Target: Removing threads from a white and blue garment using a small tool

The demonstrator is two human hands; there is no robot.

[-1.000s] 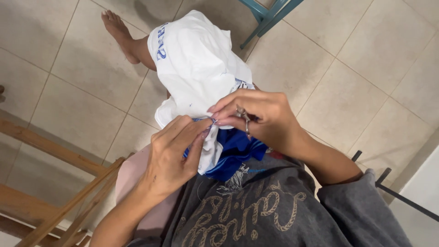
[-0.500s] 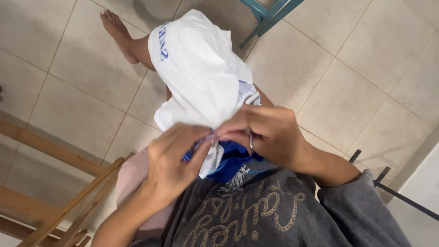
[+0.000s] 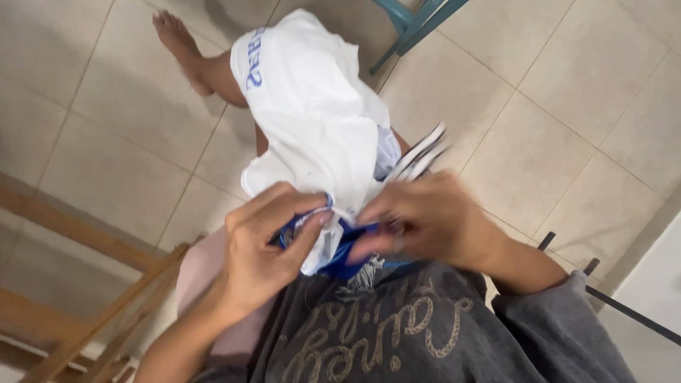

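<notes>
A white garment point(image 3: 312, 120) with blue print and blue trim lies draped over my knee. My left hand point(image 3: 266, 248) pinches its bunched blue-and-white edge point(image 3: 319, 234) between thumb and fingers. My right hand point(image 3: 433, 220) is blurred by motion and closed on the same bunched cloth just to the right, almost touching the left hand. A small dark metal item shows under its fingers, too blurred to name. A striped white-and-dark band point(image 3: 418, 156) of the garment sticks out above the right hand.
My bare foot point(image 3: 181, 46) rests on the beige tiled floor point(image 3: 567, 128). Teal chair legs point(image 3: 415, 21) stand at the top. A wooden frame point(image 3: 85, 234) runs along the left. Black metal rods point(image 3: 567, 262) lie to the right of my grey sleeve.
My right hand has dropped lower and closed in on the bunched cloth beside my left hand. The striped band has come into view above it.
</notes>
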